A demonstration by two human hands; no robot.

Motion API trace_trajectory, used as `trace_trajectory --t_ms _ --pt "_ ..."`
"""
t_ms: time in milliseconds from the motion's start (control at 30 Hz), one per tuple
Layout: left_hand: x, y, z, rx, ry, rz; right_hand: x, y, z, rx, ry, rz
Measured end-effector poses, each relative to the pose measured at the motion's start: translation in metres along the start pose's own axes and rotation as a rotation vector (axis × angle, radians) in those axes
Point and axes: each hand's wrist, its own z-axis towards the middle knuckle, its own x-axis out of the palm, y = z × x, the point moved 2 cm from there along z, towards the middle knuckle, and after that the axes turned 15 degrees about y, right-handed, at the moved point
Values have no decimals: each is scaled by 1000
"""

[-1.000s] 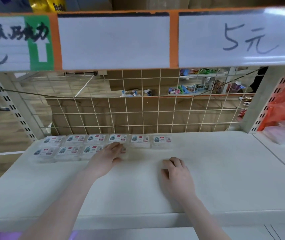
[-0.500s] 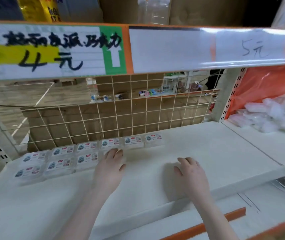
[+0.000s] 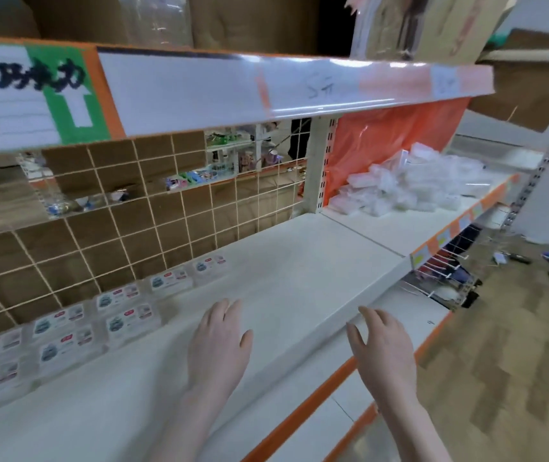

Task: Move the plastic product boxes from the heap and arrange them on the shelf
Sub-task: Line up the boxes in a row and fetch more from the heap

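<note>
Both hands empty, fingers relaxed: left hand [image 3: 218,345] over the shelf [image 3: 299,288], right hand [image 3: 383,348] at its near edge. Arranged product boxes [image 3: 126,311] sit in two rows far-left of the left hand; heap [image 3: 409,185] lies far right against an orange bag [image 3: 393,135]. Versus 0.5 s ago, left hand is off the boxes, view swung right.

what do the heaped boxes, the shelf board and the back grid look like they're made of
Heaped boxes: clear glossy plastic, see-through with bright glints. Shelf board: probably painted metal, smooth matte white. Back grid: thin coated wire, cream-coloured, seemingly metal.
</note>
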Motion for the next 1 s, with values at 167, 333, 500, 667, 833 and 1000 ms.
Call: trace_trajectory --t_ms 167,333,500,667,833,1000 --pt "8 -53 21 46 -4 -8 -28 -42 7 52 -81 38" --pt "25 -133 56 115 21 -35 -58 -104 32 77 -113 32" --pt "47 -228 96 155 28 -91 -94 -180 64 108 -146 -5" --pt "67 -309 131 171 20 -132 -135 -256 110 106 -120 -56" --pt "81 -366 170 194 16 -146 -158 -306 159 81 -142 -12" --pt "91 -406 229 217 -11 -145 -162 -336 219 72 -137 -2"
